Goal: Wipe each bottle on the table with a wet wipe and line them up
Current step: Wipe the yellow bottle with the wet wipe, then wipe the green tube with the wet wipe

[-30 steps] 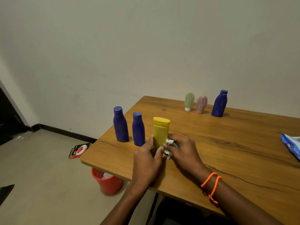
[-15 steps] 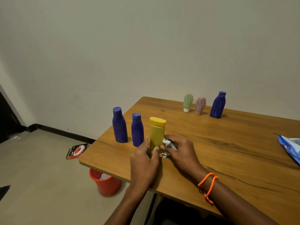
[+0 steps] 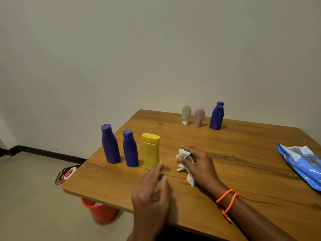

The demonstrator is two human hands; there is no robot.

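At the near edge of the wooden table (image 3: 234,153), the left hand (image 3: 152,193) hovers just in front of the yellow bottle (image 3: 150,151). Its fingers are loosely spread and hold nothing; the hand is a little blurred. To its right, the right hand (image 3: 198,164) rests on the table top with the fingers curled around a crumpled white wet wipe (image 3: 184,164). An orange bracelet (image 3: 226,201) is on the right wrist.

Near the left edge, three bottles stand upright in a row: the yellow bottle, then a middle blue bottle (image 3: 130,148) just beside it, then a left blue bottle (image 3: 110,144) closest to the left edge. They are close together, but I cannot tell if they touch.

At the right edge lies a blue wipes pack (image 3: 302,162), partly out of the picture.

Along the far edge, well apart from the row, stand a green tube (image 3: 186,114), a pink tube (image 3: 199,117) and a far blue bottle (image 3: 217,116), side by side.

The table top has dark grain lines. Under its near left corner a red bucket (image 3: 100,212) stands on the beige floor (image 3: 31,197), and a small red and black box (image 3: 66,173) lies beside the table. Behind it is a plain pale wall (image 3: 156,49) with a dark skirting (image 3: 52,154) at the bottom.
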